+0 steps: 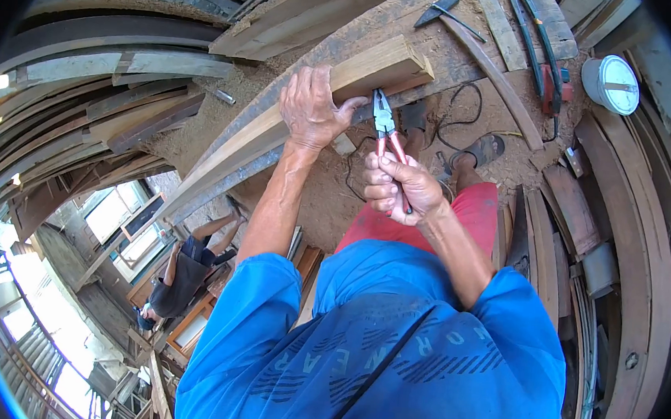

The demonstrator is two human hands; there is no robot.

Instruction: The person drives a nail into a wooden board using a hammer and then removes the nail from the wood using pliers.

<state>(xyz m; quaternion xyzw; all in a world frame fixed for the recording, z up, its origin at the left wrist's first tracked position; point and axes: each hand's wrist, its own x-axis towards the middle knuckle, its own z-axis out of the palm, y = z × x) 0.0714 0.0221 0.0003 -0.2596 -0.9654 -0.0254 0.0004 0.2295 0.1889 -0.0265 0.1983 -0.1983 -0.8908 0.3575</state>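
Note:
A long wooden beam (234,142) runs diagonally from lower left to upper right, its near end face at the upper middle. My left hand (312,107) grips it from above, fingers over the far side and thumb along the near side. Closed around the red handles of a pair of pliers (383,119) is my right hand (403,187). The pliers point up toward the beam, their jaws at its near side close to the end. Whether the jaws bite on something there I cannot make out.
Beyond the beam, a dusty workbench (340,48) holds a hammer (438,11) and a curved wood strip (491,80). A white bucket (612,84) stands at right. Stacked planks (126,63) line the left. Another person (180,280) is low at the lower left.

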